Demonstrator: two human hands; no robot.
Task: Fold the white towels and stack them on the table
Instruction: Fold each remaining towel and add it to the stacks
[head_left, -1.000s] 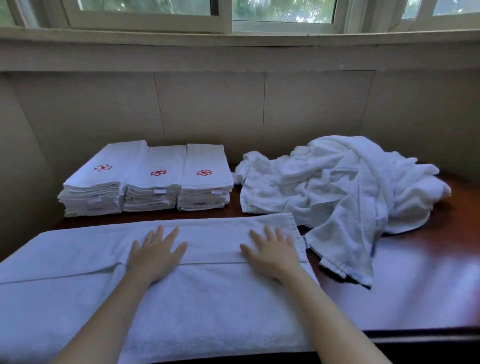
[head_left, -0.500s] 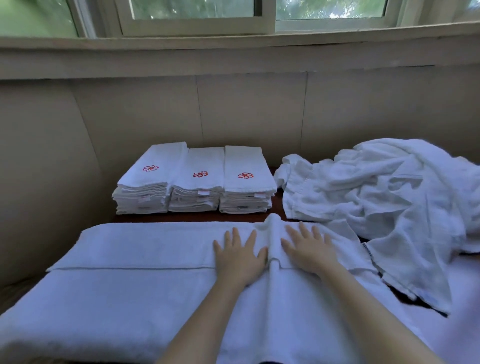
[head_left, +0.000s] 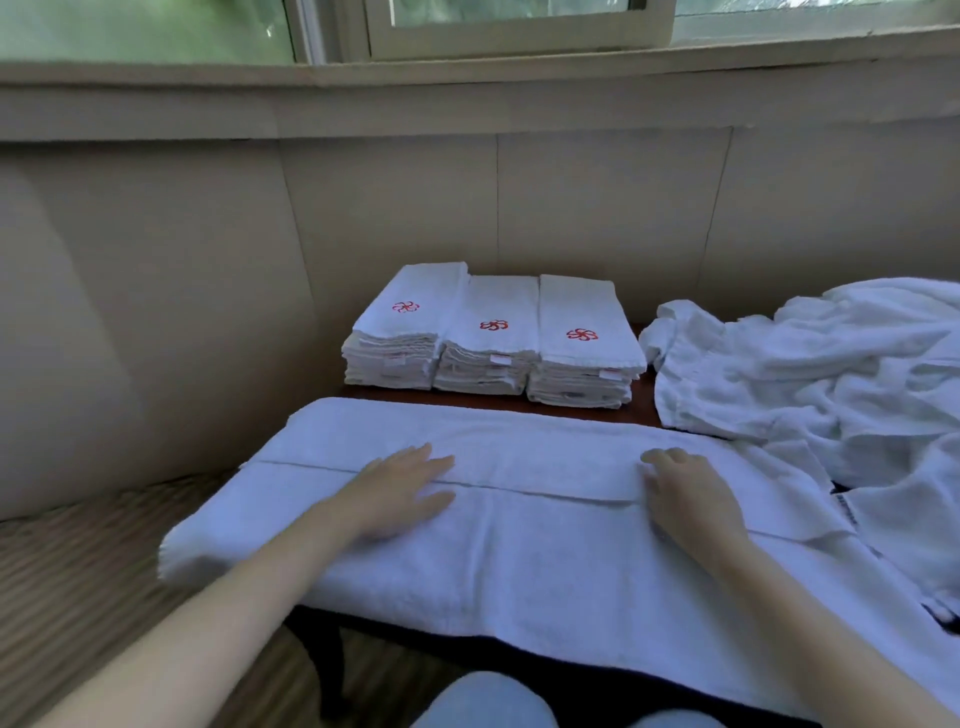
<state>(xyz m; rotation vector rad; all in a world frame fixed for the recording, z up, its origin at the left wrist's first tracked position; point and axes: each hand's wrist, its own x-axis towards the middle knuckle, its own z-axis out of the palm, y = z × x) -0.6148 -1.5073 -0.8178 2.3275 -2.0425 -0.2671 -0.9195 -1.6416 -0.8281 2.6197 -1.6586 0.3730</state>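
left hand lies flat, fingers straight, pressing the half-folded towel, which stretches across the lower middle of the frame on the table. right hand sits on the same seam with fingertips bent down; pinching or just pressing, i can't tell. i'd judge this terry soft, limp and light, grippy rather than slick, so it'll sag unless taken by both end corners. folded stacks sit centre frame, the loose pile at right.

Narrow bare bench strip lies between folded stacks and spread towel; crumpled heap crowds the right side
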